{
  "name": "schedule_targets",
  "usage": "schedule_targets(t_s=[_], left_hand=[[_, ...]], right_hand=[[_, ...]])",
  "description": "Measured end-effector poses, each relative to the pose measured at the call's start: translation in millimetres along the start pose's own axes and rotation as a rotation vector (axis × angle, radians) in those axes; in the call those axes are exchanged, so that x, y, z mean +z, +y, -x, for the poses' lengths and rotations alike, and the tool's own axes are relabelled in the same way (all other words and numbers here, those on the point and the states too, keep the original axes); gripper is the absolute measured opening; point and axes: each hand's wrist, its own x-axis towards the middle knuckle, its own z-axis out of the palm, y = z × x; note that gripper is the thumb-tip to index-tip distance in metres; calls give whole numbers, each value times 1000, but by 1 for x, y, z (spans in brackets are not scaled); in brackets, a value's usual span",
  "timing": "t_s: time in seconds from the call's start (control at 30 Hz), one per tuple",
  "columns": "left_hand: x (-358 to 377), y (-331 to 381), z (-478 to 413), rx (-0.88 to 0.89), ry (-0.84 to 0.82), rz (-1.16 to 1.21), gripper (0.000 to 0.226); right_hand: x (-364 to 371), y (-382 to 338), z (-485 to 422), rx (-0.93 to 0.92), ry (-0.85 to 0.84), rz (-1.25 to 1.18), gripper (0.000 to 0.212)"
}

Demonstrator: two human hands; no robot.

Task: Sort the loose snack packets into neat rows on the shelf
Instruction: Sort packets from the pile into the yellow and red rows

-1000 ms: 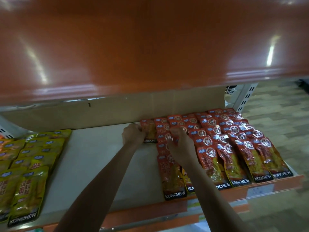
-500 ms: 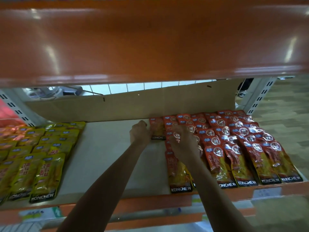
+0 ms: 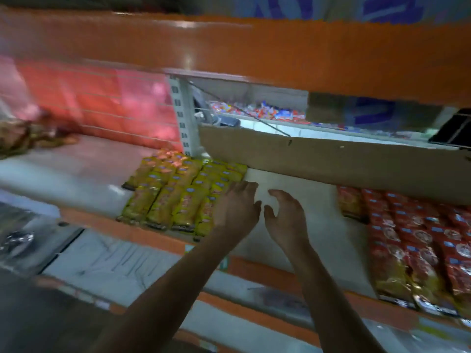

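Hovering slack, left hand (image 3: pixel 237 212) and right hand (image 3: pixel 285 220) are held empty. Yellow foil snack packets (image 3: pixel 175 197) lie just beside left fingers (image 3: pixel 245 191).

- long orange upper shelf board (image 3: pixel 305 62): painted metal by its look, glossy, catching light glints
- flat brown cardboard strip (image 3: pixel 331 159): matt, papery
- yellow film snack packets (image 3: pixel 178 194): shiny plastic
- red film snack packets (image 3: pixel 420 240): shiny, crinkled plastic
- white shelf deck (image 3: pixel 323 212): smooth, matt
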Motion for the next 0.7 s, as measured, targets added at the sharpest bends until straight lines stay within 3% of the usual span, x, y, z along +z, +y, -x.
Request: schedule_targets(t_s=[0.33, 0.7], left_hand=[[-117, -220, 73, -223, 167, -128, 29], [-180, -417, 78, -470, 179, -228, 49]], right_hand=[[170, -203, 17, -204, -86, -63, 38], [311, -338, -11, -283, -254, -135, 46]])
